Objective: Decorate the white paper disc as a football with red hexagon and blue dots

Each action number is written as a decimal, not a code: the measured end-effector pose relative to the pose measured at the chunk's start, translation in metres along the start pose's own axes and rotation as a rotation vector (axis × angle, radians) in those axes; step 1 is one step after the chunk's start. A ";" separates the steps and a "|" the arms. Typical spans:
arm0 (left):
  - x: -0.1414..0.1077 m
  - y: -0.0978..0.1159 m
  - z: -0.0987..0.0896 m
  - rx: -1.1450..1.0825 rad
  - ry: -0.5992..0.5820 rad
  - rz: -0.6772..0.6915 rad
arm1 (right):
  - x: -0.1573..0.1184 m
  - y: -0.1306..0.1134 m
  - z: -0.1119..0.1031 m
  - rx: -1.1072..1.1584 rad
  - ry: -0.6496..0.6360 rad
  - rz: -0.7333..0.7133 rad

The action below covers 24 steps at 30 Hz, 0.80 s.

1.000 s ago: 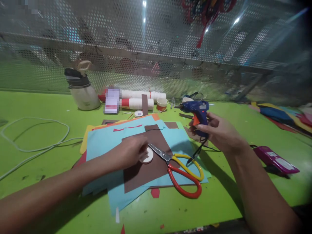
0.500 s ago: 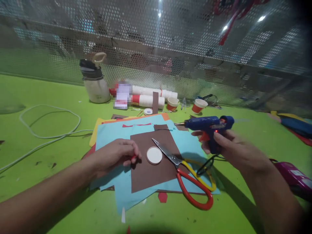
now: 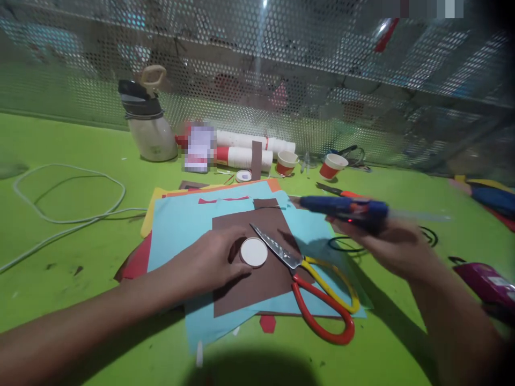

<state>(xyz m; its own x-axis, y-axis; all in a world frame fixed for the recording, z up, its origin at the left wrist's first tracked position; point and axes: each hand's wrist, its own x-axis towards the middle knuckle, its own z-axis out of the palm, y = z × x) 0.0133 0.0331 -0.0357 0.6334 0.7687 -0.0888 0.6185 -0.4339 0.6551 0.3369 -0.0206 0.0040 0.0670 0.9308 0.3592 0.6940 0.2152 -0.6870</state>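
Note:
My left hand (image 3: 219, 254) is at the left edge of a white round disc (image 3: 254, 252) with a brown rim. Its thumb and fingers are apart around the disc; I cannot tell whether they touch it. The disc lies on a brown sheet (image 3: 231, 297) over light blue paper (image 3: 177, 220). Scissors (image 3: 296, 264) with one red and one yellow handle rest on the sheets, blades near the disc. My right hand (image 3: 396, 241) is closed on a blue hot glue gun (image 3: 346, 209), raised at the right with its nozzle pointing left. A small red light glows on the gun.
A white-and-black flask (image 3: 151, 126), stacked paper cups (image 3: 245, 158), two single paper cups (image 3: 287, 163) and a phone (image 3: 199, 147) stand or lie along the back. A pale cable (image 3: 100, 215) loops at the left. A magenta object (image 3: 483, 284) lies at the right.
My left hand has moved right to the disc, and its curled fingers have spread. The glue gun has tilted and turned in my right hand, uncovering a dark-tipped tool with an orange handle behind it.

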 end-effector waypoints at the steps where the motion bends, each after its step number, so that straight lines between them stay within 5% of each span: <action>1: -0.001 0.003 0.001 0.078 0.003 0.028 | -0.004 -0.003 0.010 -0.011 -0.062 0.001; 9: 0.006 0.011 0.008 0.373 0.017 0.092 | -0.014 -0.010 0.027 0.069 -0.443 0.108; 24: -0.003 -0.005 -0.009 0.209 -0.072 0.074 | -0.015 -0.049 0.047 -0.137 -0.635 0.081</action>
<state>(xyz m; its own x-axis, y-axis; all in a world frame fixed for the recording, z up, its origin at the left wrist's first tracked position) 0.0042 0.0370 -0.0318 0.7077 0.6988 -0.1045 0.6471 -0.5816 0.4929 0.2687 -0.0310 0.0028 -0.2843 0.9450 -0.1620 0.7926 0.1366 -0.5942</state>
